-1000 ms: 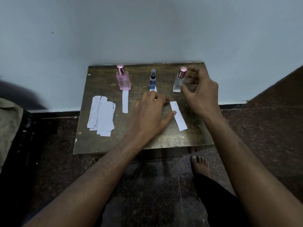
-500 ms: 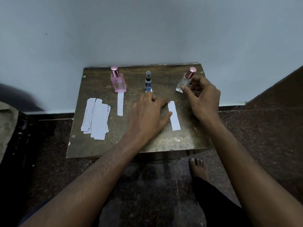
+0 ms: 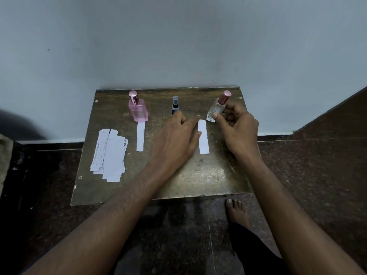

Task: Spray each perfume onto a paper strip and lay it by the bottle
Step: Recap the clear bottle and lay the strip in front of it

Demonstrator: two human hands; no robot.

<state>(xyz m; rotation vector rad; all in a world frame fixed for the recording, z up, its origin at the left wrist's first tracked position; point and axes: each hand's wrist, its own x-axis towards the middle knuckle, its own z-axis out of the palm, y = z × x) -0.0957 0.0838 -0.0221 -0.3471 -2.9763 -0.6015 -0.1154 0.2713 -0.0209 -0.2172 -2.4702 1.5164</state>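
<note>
Three perfume bottles stand along the back of a small brown table [image 3: 208,175]. A pink bottle [image 3: 138,111] has a white paper strip [image 3: 140,138] lying in front of it. The slim blue bottle [image 3: 175,105] in the middle is partly hidden by my left hand [image 3: 174,141], which lies flat on the table with fingers touching the edge of a second strip [image 3: 203,136]. My right hand [image 3: 238,128] grips the clear bottle with a rose cap [image 3: 218,106], which is tilted to the right.
A pile of spare paper strips [image 3: 111,153] lies on the table's left side. The table stands against a pale wall. A bare foot [image 3: 236,211] rests on the dark floor just below the table's front edge.
My right hand took hold of the clear bottle, moved it right and tilted it. My left hand straightened the second strip, which now lies more upright beside the bottle.
</note>
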